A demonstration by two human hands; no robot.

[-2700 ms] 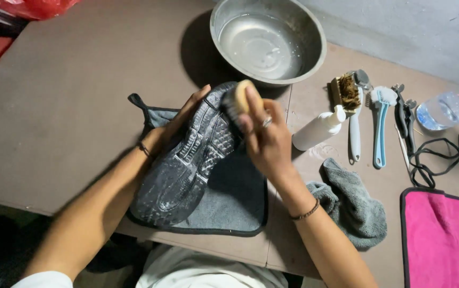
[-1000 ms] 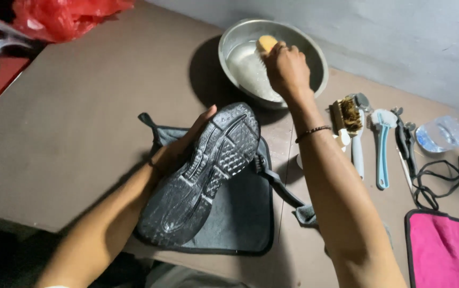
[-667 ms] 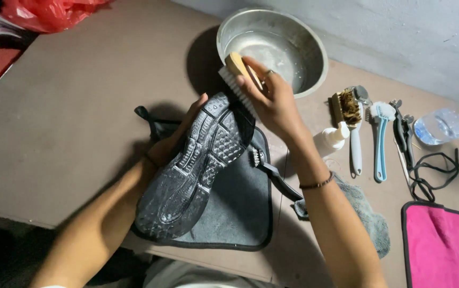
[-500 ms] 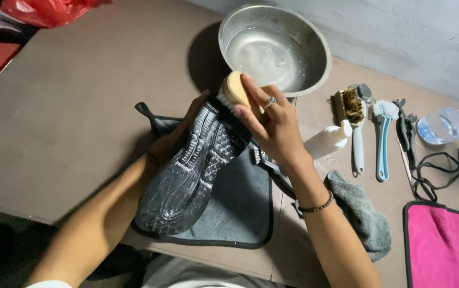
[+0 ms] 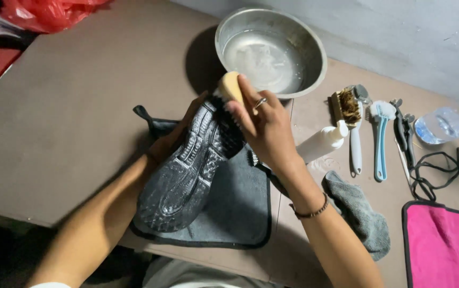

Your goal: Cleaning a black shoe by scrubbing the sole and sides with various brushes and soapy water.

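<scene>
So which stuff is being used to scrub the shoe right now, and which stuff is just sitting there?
In use:
- left hand holding the black shoe, sole up
- right hand pressing the wooden brush on the sole
- grey mat underneath

Just lying about:
- metal bowl
- white bottle
- spare brushes
- grey cloth
- pink towel
- red bag

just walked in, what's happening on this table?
A person is scrubbing a black shoe, held sole-up over a grey mat. The left hand steadies the shoe from behind; the right hand presses a wooden-backed brush to the toe end of the wet sole. A metal bowl of water sits just beyond, with spare brushes and a grey rag to the right.
</scene>
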